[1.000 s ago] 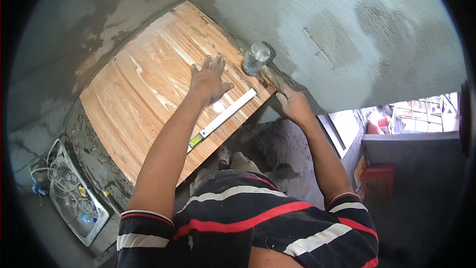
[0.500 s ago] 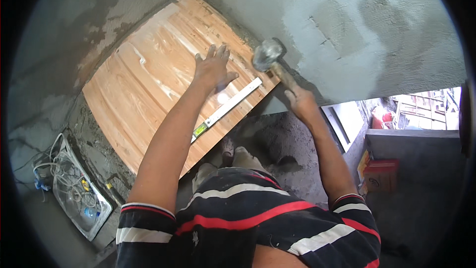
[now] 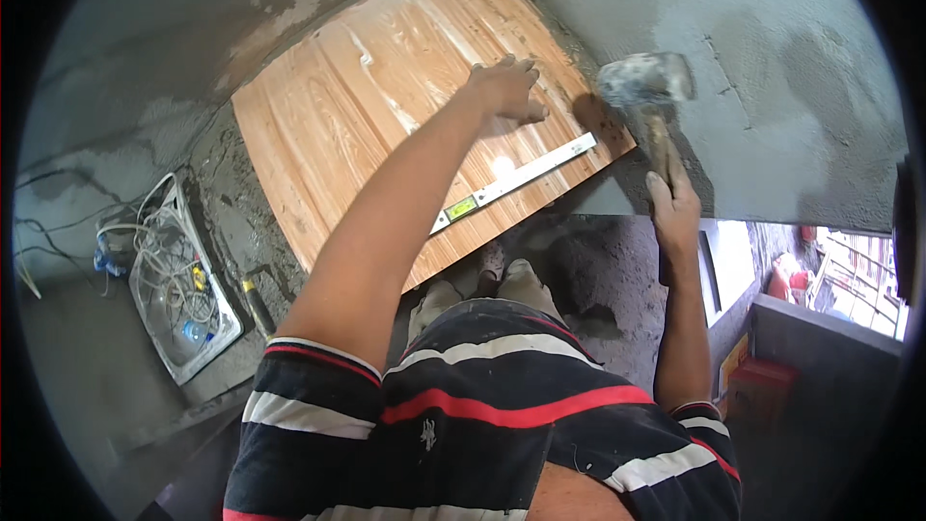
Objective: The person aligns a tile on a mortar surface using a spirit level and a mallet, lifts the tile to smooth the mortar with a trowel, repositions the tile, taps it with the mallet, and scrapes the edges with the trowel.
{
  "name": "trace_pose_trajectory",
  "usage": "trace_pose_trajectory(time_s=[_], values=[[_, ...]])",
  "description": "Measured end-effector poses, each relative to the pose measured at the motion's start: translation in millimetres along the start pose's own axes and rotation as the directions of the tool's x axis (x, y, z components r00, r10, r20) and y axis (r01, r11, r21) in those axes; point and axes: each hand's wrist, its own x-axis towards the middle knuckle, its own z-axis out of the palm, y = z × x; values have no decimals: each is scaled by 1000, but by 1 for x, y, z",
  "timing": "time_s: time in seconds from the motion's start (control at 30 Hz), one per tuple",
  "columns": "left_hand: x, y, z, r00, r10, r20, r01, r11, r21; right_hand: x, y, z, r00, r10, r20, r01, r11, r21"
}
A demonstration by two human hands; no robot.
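Observation:
A large glossy wood-patterned floor tile [image 3: 338, 135] lies in the corner between two grey plastered walls. My left hand [image 3: 504, 92] is over its right half, fingers spread and partly bent, with nothing held; whether the palm presses on the tile I cannot tell. Closer to me, a silver spirit level [image 3: 531, 171] with a green vial rests along the tile's near edge, its left end behind my left forearm. The wooden handle of a mallet [image 3: 644, 79] is gripped in my right hand [image 3: 675, 207]. Its dusty, slightly blurred head appears raised beside the tile's right corner, in front of the wall.
At the left, a grey basin [image 3: 183, 280] holds tangled cables and a small plastic bottle. Beside it lies a tool with a dark and yellow handle [image 3: 258, 307]. Wet mortar [image 3: 236, 203] borders the tile. A red box [image 3: 762, 391] stands at the lower right by a low wall [image 3: 820, 328].
My right hand has drawn the mallet back from the tile's right corner. The view has shifted, so the tile sits farther right and higher. My left hand stays spread over the tile.

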Motion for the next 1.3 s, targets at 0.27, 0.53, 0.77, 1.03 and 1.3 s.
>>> trace_pose_trajectory(time_s=[0.27, 0.53, 0.77, 1.03, 1.3], values=[[-85, -123, -36, 953, -178, -247, 39, 877, -480, -44, 29, -6, 982, 0, -187, 58, 951, 303], [-192, -156, -25, 890, -414, -191, 235, 776, -585, -67, 60, -8, 994, 56, -92, -21, 938, 347], [-222, -172, 29, 913, -387, -128, 262, 799, -542, -71, 50, -7, 991, 129, -46, -96, 890, 445], [-228, -146, 40, 876, -457, -156, 433, 886, -165, -72, 52, -4, 971, 237, -39, -214, 928, 304], [-252, -179, 73, 886, -408, -221, 385, 912, -141, -89, 75, 6, 972, 233, -34, -219, 946, 238]])
